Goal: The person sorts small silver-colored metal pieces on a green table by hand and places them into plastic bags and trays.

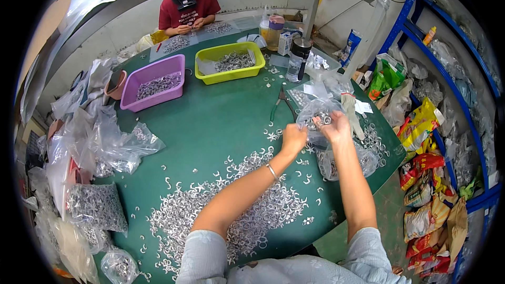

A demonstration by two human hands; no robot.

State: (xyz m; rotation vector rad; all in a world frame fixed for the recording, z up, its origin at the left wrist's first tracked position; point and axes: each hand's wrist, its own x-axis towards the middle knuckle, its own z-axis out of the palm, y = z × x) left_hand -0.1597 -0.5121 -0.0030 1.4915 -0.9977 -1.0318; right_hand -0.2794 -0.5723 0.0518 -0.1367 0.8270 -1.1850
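Clear plastic bag (pixel 315 113) of metal rings (pixel 322 121) is pinched shut-fisted in your left hand (pixel 293 139) and right hand (pixel 334 126) over the green counter (pixel 221 121); bagging looks underway, so next steady its mouth

Both forearms reach forward, left hand (pixel 293 139) and right hand (pixel 334 126) raised close together, fingers curled.

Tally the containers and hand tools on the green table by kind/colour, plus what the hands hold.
Purple plastic tray: 1
Yellow-green plastic tray: 1
Brown bowl: 1
Green-handled pliers: 1
Clear plastic bag of metal rings, held between left hand and right hand: 1
Total: 5
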